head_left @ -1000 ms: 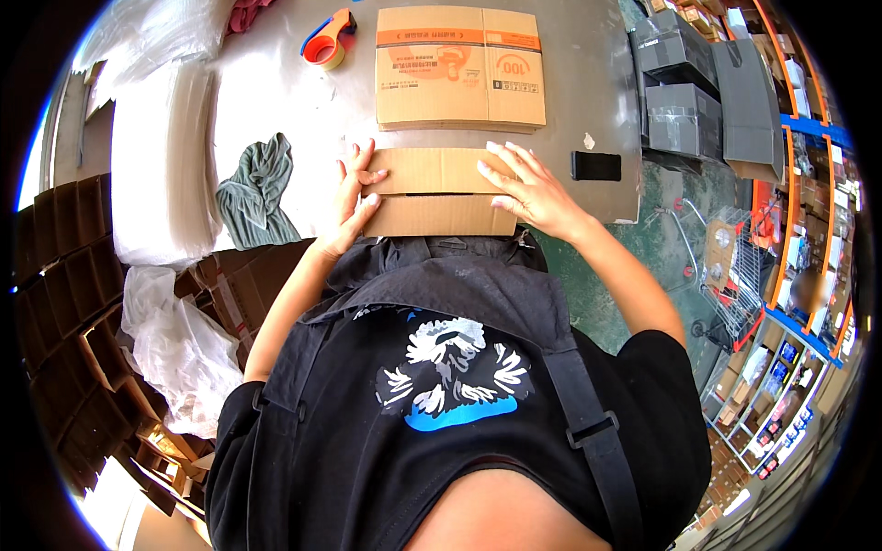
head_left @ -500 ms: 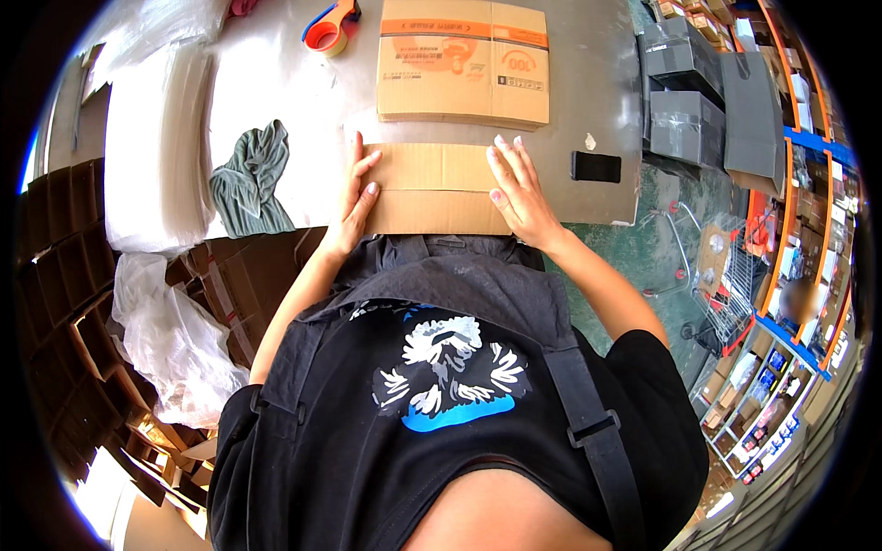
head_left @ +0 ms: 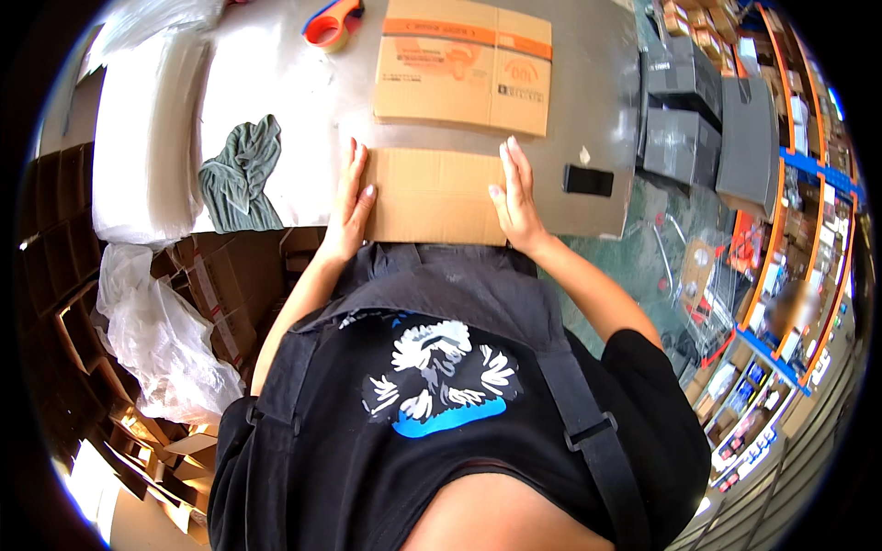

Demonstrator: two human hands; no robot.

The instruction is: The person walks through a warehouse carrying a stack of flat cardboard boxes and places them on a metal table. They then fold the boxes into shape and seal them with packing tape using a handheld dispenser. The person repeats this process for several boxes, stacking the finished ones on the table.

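A plain brown cardboard box [head_left: 436,197] lies at the near edge of the metal table, close against my body. Along its left side my left hand [head_left: 351,207] rests with fingers stretched forward and the thumb by the box's edge. My right hand [head_left: 519,202] lies against the opposite side, its fingers straight and pointing away from me, the thumb at the edge. The box is between my two palms. Just beyond it is a stack of flat printed cardboard [head_left: 464,69] with an orange band.
A grey-green cloth [head_left: 243,174] and a plastic-wrapped white roll [head_left: 147,138] are on the left. A red and blue tape dispenser [head_left: 329,29] lies at the back. On the right are a black phone [head_left: 588,180], grey boxes [head_left: 682,145] and a shopping cart [head_left: 712,298].
The crease across the box's upper face no longer shows; that face now looks like one smooth panel. My right fingers have come off its top to lie along the side. The view has shifted slightly.
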